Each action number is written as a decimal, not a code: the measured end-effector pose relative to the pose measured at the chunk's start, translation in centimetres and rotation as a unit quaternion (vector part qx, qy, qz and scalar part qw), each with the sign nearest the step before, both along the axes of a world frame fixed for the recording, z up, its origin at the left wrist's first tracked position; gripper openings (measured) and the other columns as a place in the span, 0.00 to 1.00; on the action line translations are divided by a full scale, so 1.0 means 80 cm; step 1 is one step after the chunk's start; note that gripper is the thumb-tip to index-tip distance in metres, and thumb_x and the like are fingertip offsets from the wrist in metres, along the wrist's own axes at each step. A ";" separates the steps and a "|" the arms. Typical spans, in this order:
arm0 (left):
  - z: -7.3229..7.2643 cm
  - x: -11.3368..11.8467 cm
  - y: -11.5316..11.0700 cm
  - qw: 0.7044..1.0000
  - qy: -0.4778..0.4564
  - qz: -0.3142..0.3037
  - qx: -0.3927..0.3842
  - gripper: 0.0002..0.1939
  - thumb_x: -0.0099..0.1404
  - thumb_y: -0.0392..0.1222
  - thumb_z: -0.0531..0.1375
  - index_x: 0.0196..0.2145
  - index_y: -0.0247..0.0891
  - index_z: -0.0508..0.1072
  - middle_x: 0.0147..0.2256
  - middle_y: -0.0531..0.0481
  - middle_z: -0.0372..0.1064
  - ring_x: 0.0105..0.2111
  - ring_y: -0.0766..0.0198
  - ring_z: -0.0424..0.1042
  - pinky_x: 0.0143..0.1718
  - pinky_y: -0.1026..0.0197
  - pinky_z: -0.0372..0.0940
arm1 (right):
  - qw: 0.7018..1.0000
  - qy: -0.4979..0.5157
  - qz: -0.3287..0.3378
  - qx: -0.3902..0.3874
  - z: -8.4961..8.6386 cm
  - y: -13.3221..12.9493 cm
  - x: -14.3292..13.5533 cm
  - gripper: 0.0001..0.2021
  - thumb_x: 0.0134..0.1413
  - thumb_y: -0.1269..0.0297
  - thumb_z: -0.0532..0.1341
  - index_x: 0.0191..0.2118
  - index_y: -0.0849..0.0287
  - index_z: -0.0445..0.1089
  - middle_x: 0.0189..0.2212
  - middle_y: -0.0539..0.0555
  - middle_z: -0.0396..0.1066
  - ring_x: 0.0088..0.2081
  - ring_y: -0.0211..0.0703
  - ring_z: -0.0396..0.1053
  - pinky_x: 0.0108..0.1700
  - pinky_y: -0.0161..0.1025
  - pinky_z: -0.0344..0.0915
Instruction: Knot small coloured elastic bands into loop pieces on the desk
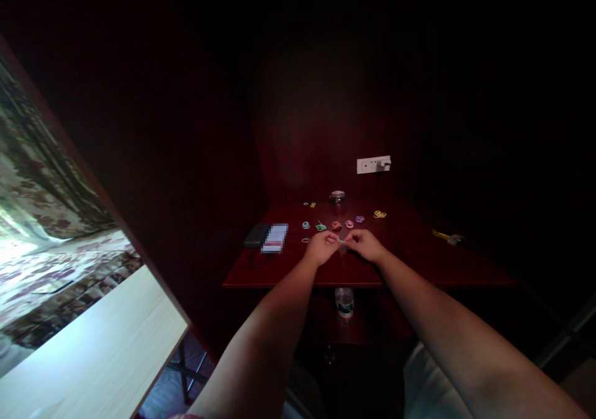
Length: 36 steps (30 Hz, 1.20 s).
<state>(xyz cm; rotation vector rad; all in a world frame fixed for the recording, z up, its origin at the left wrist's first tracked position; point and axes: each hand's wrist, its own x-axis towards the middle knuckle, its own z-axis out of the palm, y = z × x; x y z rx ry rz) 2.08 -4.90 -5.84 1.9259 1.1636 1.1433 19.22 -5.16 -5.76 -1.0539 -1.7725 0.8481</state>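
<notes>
My left hand (322,247) and my right hand (367,245) meet above the dark red desk (279,276), fingertips pinched close together. Between them is a small pale green band (341,242), which looks like a hair tie and is partly covered by the fingers. Just beyond my hands lie small bunches of bands: blue (306,225), green (321,226), orange (336,226), pink (349,224), purple (360,219) and, farther right, yellow (380,214). A single pale band (305,240) rests left of my left hand.
A clear jar (338,197) stands at the back, near a wall socket (373,164). On the left lie a black case (256,236) and a blurred phone-like screen (275,238). A yellow-handled tool (447,238) is at right. A plastic bottle (344,306) stands below the desktop.
</notes>
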 end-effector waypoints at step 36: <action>-0.002 -0.002 0.000 1.000 -0.004 -0.022 0.001 0.09 0.51 0.41 0.61 0.28 0.32 0.70 0.23 0.50 0.67 0.22 0.71 0.63 0.24 0.69 0.59 | 0.999 -0.003 -0.030 0.027 0.013 -0.012 -0.006 0.10 0.41 0.59 0.58 0.23 0.63 0.67 0.16 0.48 0.62 0.20 0.34 0.56 0.23 0.32 0.53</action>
